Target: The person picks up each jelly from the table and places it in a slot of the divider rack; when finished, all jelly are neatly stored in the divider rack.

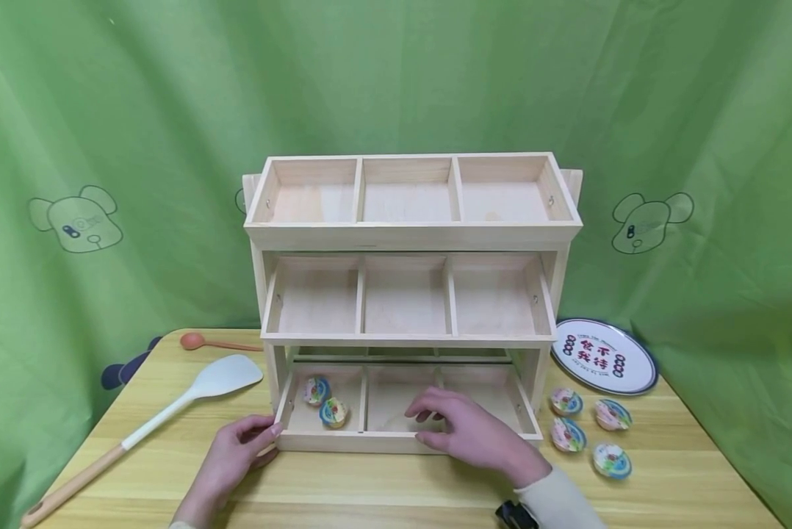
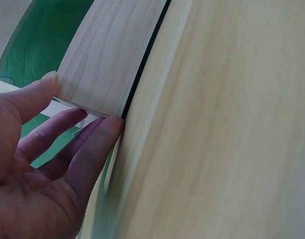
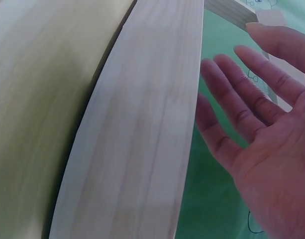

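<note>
A three-tier wooden rack (image 1: pixel 405 236) stands in the middle of the table, each tier a tray split into three compartments. My left hand (image 1: pixel 234 452) grips the left front corner of the bottom tray (image 1: pixel 343 443); in the left wrist view the thumb touches the upper edge of its front board (image 2: pixel 110 55) and the fingertips the lower corner. Over the middle compartment of that tray hovers my right hand (image 1: pixel 469 432), fingers loosely bent and holding nothing. Two small cups with colourful lids, one (image 1: pixel 317 390) behind the other (image 1: pixel 333 413), lie in the bottom left compartment.
Several similar small cups (image 1: pixel 612 461) lie on the table right of the rack, in front of a white oval plate (image 1: pixel 604 360) with red lettering. On the left are a white spatula (image 1: pixel 227 375) with a wooden handle and a reddish spoon (image 1: pixel 193 341). A green curtain (image 1: pixel 396 81) hangs behind.
</note>
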